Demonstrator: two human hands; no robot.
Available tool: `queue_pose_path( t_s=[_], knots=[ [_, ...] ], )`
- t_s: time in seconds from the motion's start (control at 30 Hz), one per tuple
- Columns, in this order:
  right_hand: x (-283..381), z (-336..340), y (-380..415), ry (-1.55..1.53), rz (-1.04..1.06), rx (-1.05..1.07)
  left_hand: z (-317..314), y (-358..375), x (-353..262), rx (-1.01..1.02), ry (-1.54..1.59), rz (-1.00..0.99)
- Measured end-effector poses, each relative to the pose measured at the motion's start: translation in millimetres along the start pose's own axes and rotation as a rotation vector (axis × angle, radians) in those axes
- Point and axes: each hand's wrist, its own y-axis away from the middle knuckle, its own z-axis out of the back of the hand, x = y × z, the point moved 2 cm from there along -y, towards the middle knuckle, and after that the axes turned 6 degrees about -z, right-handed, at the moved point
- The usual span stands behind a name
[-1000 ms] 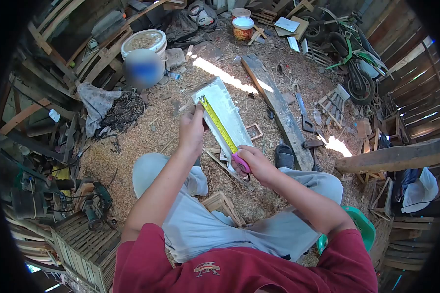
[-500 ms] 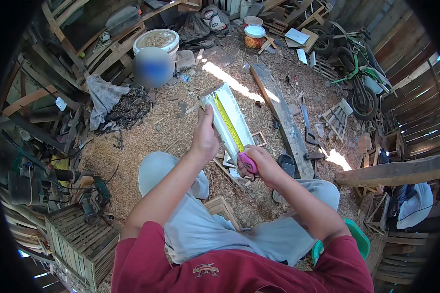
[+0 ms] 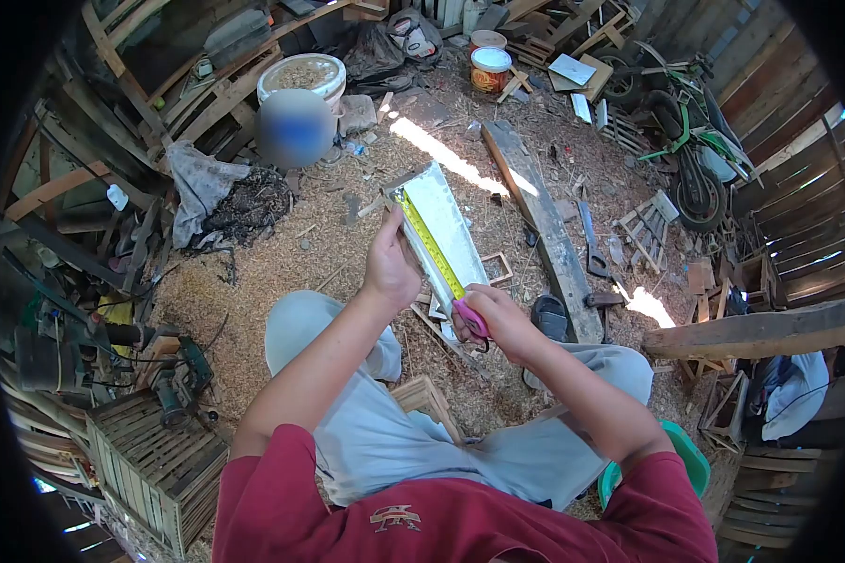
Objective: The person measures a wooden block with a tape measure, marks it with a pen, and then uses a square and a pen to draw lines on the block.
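Note:
My left hand (image 3: 391,263) grips the left edge of a white-faced board (image 3: 449,220), its thumb near the board's upper left corner. A yellow tape blade (image 3: 429,244) lies stretched along the board's left side, its far end close to that thumb. My right hand (image 3: 499,322) is closed around the pink case of the tape measure (image 3: 471,319) at the board's near end. The board is held up above the floor, tilted, between my knees and the wood shavings beyond. Part of its lower end is hidden behind my right hand.
A long plank (image 3: 545,225) lies on the shavings, with a handsaw (image 3: 591,242) and a hammer (image 3: 603,300) beside it. A small wooden frame (image 3: 499,269) is just past the board. At left stands a slatted crate (image 3: 136,460); a green motorbike (image 3: 690,141) is at right.
The tape blade has shifted left across the board, its far end now at the upper left edge by my left thumb. My right hand and the case moved slightly left and down.

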Motion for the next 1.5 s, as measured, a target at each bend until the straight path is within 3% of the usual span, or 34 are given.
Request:
queue_pose_path(
  t_s=[0.7,1.1,1.2,1.5],
  knots=[
    [-12.8,0.2,0.5,0.024,0.002,-0.018,-2.1,6.3,-1.0,0.105,0.012,0.095],
    [-15.8,-2.1,1.6,0.047,0.030,-0.007,-12.3,9.2,-9.1,0.222,0.058,0.026],
    [-16.9,-3.6,1.5,0.071,0.027,-0.021,-10.1,5.4,-6.1,0.123,0.092,-0.035],
    [-20.7,-8.2,4.5,0.061,0.027,-0.019,-10.4,4.2,-5.7,0.263,0.102,0.014]
  ],
)
